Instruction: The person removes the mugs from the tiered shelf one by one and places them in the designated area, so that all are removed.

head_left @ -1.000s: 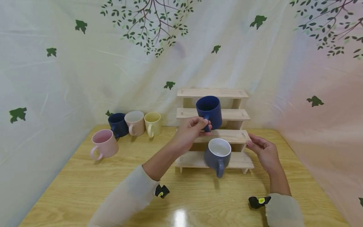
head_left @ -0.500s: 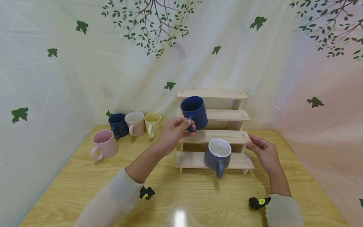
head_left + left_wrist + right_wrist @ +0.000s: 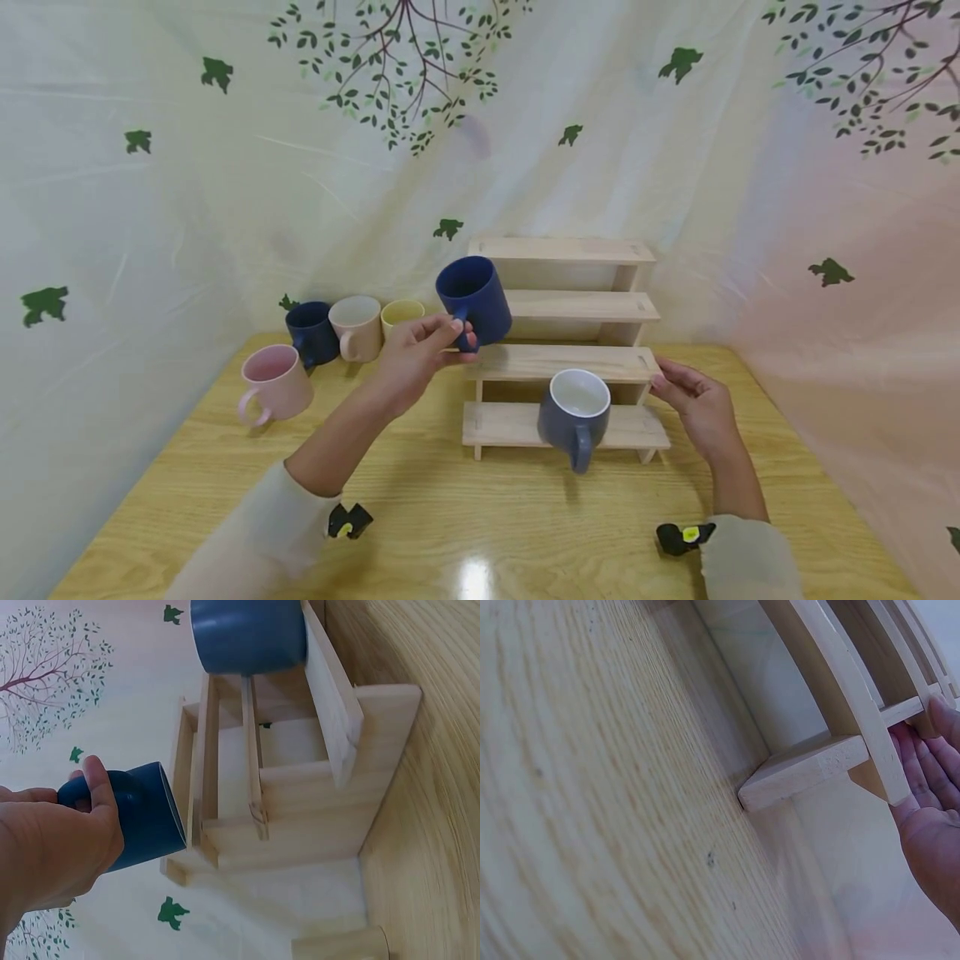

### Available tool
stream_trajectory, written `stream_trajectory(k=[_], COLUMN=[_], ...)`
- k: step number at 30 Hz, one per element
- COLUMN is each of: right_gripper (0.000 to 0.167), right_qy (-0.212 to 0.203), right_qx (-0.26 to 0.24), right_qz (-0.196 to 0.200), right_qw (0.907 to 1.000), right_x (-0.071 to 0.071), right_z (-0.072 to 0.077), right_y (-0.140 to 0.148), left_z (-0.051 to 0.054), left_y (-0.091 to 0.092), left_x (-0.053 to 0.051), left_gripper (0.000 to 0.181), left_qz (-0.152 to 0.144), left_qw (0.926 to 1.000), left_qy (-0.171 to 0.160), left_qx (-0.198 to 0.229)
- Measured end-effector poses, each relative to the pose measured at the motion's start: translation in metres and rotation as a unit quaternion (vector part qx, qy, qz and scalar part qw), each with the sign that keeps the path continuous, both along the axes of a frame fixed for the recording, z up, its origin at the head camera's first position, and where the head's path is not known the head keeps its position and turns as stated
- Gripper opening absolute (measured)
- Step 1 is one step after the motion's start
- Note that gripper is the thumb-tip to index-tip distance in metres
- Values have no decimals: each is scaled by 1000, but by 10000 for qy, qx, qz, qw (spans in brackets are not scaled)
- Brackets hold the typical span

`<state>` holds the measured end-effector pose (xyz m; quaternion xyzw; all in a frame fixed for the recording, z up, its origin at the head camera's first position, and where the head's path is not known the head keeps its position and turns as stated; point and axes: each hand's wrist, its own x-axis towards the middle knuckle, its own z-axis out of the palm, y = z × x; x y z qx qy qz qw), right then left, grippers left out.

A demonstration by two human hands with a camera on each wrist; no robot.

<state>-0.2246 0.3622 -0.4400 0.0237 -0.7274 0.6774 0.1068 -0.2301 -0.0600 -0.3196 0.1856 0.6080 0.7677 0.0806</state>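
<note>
My left hand (image 3: pixel 416 358) holds a blue mug (image 3: pixel 480 302) by its handle, raised off the table at the left end of the wooden tiered shelf (image 3: pixel 562 361). The left wrist view shows fingers curled at the handle of this blue mug (image 3: pixel 146 821), its mouth facing the shelf. A grey-blue mug (image 3: pixel 564 425) with a white inside sits on the lowest tier, handle towards me. At the shelf's right end, my right hand (image 3: pixel 697 406) grips a tier. In the right wrist view, the thumb of that hand (image 3: pixel 934 825) lies above the board and the fingers below.
On the left of the wooden table (image 3: pixel 450 533) a pink mug (image 3: pixel 285 383) stands in front. Behind it are a dark blue mug (image 3: pixel 317 335), a pale pink mug (image 3: pixel 362 332) and a yellow mug (image 3: pixel 402 311), partly behind my left hand. A leaf-patterned curtain (image 3: pixel 360 208) hangs behind.
My left hand has carried the blue mug leftwards, from in front of the shelf's middle to its left end. My right hand stays at the shelf's right end.
</note>
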Motion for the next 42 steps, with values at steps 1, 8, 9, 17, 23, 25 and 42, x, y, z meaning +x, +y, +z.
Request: stream_trajectory(k=[1, 8, 9, 17, 23, 25, 42], right_gripper=[55, 55, 55, 54, 53, 53, 52], right_qy=[19, 71, 78, 119, 247, 258, 317], right_qx=[-16, -170, -163, -154, -222, -209, -133], right_qz=[11, 64, 68, 53, 157, 162, 133], right_qw=[10000, 9998, 9998, 9998, 9993, 9993, 9993], right_x=[0, 0, 0, 0, -2, -2, -1], right_z=[0, -2, -2, -3, -4, -4, -1], right_y=[0, 1, 1, 0, 1, 1, 0], left_z=[-1, -5, -6, -10, -20, -24, -55], left_y=[-4, -28, -31, -55, -76, -83, -134], left_x=[0, 1, 1, 0, 1, 2, 3], left_gripper=[21, 20, 20, 20, 22, 24, 33], left_qz=[12, 40, 41, 127, 99, 86, 37], left_qw=[10000, 9999, 9998, 9985, 9966, 9960, 9915], left_qy=[-5, 94, 113, 215, 271, 247, -208], left_qx=[-7, -102, -141, -489, -770, -855, -1281])
